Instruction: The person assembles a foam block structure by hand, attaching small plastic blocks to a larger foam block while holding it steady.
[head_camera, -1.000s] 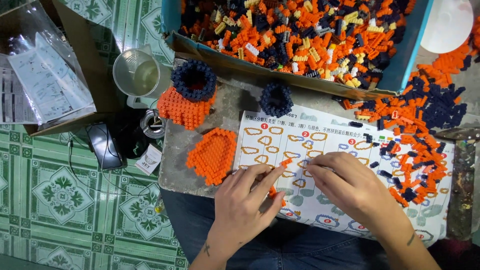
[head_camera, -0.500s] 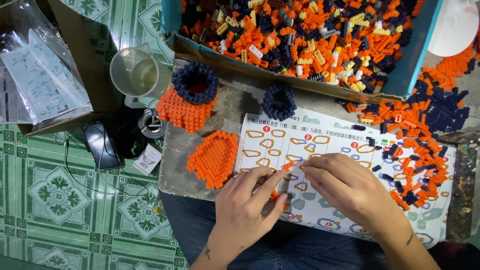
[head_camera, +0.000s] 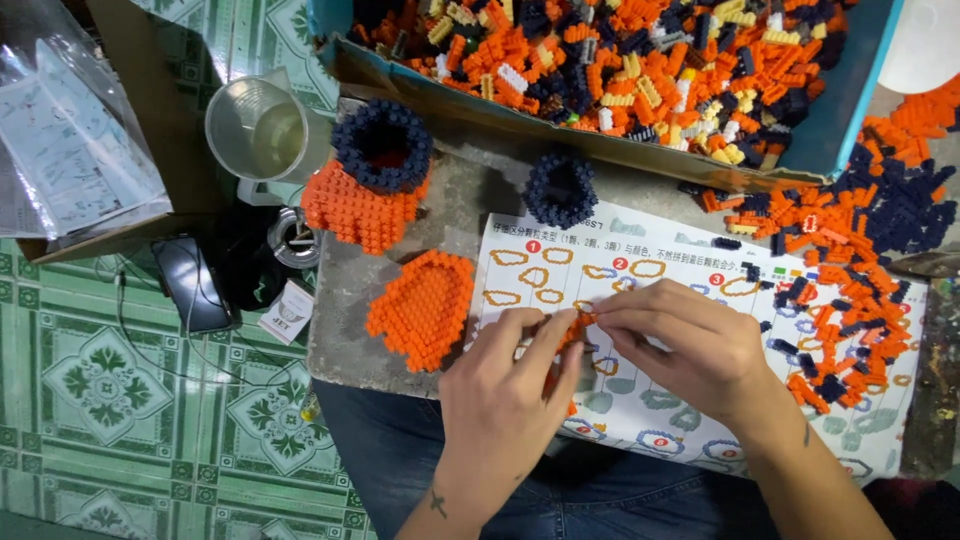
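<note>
My left hand (head_camera: 505, 400) and my right hand (head_camera: 685, 345) meet over a printed instruction sheet (head_camera: 700, 300), both pinching a small cluster of orange bricks (head_camera: 574, 327) between their fingertips. Left of them lies a flat orange brick piece (head_camera: 425, 305). Farther back stands an orange block topped by a dark blue brick ring (head_camera: 375, 160), and a smaller dark blue ring (head_camera: 560, 190) sits beside it. Most of the small cluster is hidden by my fingers.
A blue-sided box (head_camera: 640, 70) full of orange, navy, yellow and white bricks fills the top. Loose orange and navy bricks (head_camera: 850, 250) lie at the right. A clear plastic cup (head_camera: 262, 130), a black mouse (head_camera: 190, 285) and a cardboard tray with plastic bags (head_camera: 70, 150) sit left, over green patterned tiles.
Both hands have shifted slightly up the sheet and closed in on the small orange cluster. The camera has drifted a little; the other brick pieces stay put.
</note>
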